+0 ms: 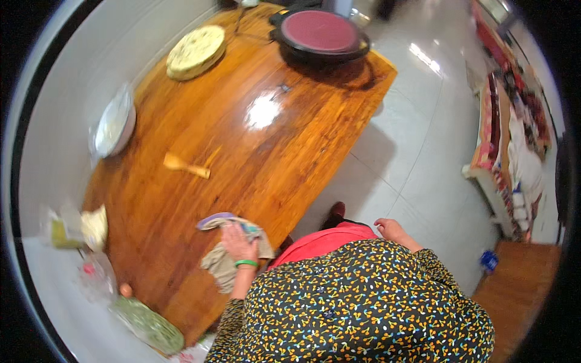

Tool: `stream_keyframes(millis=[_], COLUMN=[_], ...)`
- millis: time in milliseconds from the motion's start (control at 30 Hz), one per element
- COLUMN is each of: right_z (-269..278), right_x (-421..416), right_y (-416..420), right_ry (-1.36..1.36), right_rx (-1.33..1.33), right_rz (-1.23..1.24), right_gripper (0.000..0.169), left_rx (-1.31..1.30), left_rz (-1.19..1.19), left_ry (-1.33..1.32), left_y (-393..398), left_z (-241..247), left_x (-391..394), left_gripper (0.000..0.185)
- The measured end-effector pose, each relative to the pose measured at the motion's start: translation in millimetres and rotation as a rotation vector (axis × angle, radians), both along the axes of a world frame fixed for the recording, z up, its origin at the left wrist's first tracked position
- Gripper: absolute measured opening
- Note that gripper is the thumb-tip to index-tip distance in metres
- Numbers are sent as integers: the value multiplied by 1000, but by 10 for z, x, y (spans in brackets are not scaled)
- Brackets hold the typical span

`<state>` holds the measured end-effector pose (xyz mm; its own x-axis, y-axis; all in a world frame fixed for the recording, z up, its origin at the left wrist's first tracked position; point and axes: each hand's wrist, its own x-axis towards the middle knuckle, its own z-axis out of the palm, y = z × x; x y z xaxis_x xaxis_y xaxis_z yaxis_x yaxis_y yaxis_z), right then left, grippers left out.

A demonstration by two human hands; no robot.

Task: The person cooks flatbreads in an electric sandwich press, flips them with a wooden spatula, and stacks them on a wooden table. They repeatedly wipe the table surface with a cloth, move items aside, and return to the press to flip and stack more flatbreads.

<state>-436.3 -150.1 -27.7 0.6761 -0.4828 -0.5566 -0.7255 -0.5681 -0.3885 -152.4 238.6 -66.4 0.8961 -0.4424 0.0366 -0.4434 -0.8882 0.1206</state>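
My left hand (238, 245), with a green band at the wrist, presses on a crumpled beige cloth (222, 267) with purple and teal parts, holding it against the wooden table (272, 172) near its edge. My right hand (392, 229) hangs over the floor beside my body, fingers loosely curled, with nothing in it. A wooden spatula or flat brush (186, 165) lies on the table beyond the cloth, beside a thin light-coloured strip (213, 155). Farther off lie a thick round flatbread stack (196, 52) and a round electric griddle with a dark red lid (320, 31).
Along the table's wall side stand a white bowl with plastic film (115, 122), a pale bag (94, 228), a clear plastic container (97, 277), an egg-like object (126, 290) and wrapped greens (147, 324). A cord trails near the griddle. Cloth-covered furniture (494, 154) is at right.
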Motion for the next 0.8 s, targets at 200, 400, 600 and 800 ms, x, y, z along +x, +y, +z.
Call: stream_keyframes(millis=[200, 400, 600, 800], right_z=[22, -186, -143, 73], right_x=[-242, -1026, -1408, -1425], right_y=[512, 1121, 1774, 1906], right_ry=[-94, 1, 118, 146], right_rx=[21, 68, 124, 171], right_rz=[-209, -410, -600, -745], right_gripper=[25, 23, 25, 24], left_rx=[56, 172, 240, 152], left_rz=[-465, -677, -790, -829], left_ry=[-5, 179, -51, -51], left_y=[-719, -1546, -2066, -2813], left_z=[602, 998, 727, 756], left_x=[397, 521, 834, 1068], left_gripper=[91, 89, 77, 77])
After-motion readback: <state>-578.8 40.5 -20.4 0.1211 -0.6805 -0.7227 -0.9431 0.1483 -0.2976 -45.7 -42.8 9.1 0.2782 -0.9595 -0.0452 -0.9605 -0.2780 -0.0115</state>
